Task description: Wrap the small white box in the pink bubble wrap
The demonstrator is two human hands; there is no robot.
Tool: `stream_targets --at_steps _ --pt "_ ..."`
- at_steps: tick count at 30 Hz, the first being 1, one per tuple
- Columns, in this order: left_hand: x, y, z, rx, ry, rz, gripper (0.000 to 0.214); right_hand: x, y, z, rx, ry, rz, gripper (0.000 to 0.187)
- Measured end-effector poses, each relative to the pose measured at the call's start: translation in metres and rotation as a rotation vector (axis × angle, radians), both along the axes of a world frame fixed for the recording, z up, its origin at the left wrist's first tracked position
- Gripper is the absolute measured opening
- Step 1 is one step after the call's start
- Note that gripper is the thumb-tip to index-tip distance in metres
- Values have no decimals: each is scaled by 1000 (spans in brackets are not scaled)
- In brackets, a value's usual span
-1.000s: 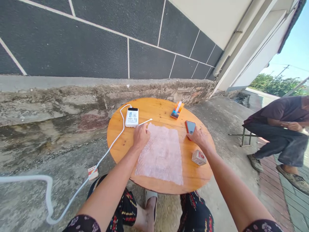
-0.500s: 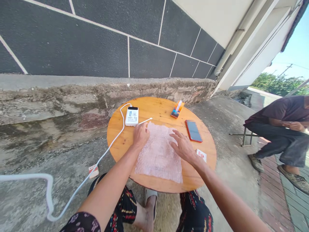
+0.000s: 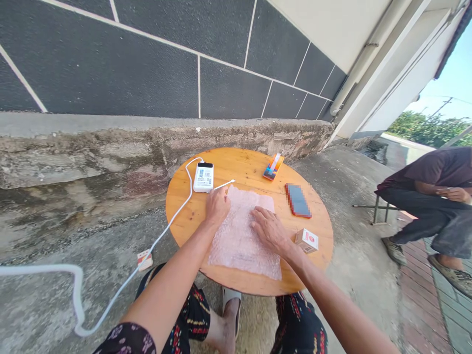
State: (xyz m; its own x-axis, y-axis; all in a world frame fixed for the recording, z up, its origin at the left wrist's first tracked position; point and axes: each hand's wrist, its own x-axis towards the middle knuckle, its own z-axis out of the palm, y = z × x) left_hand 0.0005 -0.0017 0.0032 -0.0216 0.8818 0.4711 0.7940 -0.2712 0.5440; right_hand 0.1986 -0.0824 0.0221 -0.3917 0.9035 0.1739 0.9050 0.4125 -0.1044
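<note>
A sheet of bubble wrap [image 3: 241, 243] lies flat on the near middle of a round wooden table [image 3: 250, 164]. It is a rectangle, and its long axis runs from the near rim toward the far wall, leaning slightly left at the far end. The sheet is pale pink and translucent, so the wood shows through it dimly. Its surface is dimpled all over with small bubbles, and its near edge looks a little ragged.

The left hand [image 3: 217, 206] rests on the far left corner of the wrap with its back up. Its fingers curl down out of sight, so I cannot tell whether they pinch the sheet or only press on it. The right hand [image 3: 268, 228] lies palm down on the right part of the wrap, fingers loosely spread and pointing left and far, holding nothing.

Just beyond the left hand is a white power bank [image 3: 203, 177], whose white cable [image 3: 173, 216] runs off the table's left side. To the right of the wrap lie a phone [image 3: 298, 200] and, nearer, a small box [image 3: 307, 240]. An orange pack [image 3: 273, 167] sits at the far side. Another person [image 3: 435, 191] sits well off to the right.
</note>
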Motion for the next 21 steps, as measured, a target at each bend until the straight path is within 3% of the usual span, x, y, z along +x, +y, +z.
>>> stream_targets --at_steps 9,12,17,21 --pt "-2 0 2 60 -58 -69 35 6 3 -2 31 -22 -47 38" --pt "1 -6 7 102 -50 -195 32 7 3 -4 37 -18 -60 38" --pt "9 -17 10 120 43 -573 21 6 2 -7 54 -1 -78 40" --pt "9 -21 9 69 122 -647 13 7 2 -10 61 32 -76 41"
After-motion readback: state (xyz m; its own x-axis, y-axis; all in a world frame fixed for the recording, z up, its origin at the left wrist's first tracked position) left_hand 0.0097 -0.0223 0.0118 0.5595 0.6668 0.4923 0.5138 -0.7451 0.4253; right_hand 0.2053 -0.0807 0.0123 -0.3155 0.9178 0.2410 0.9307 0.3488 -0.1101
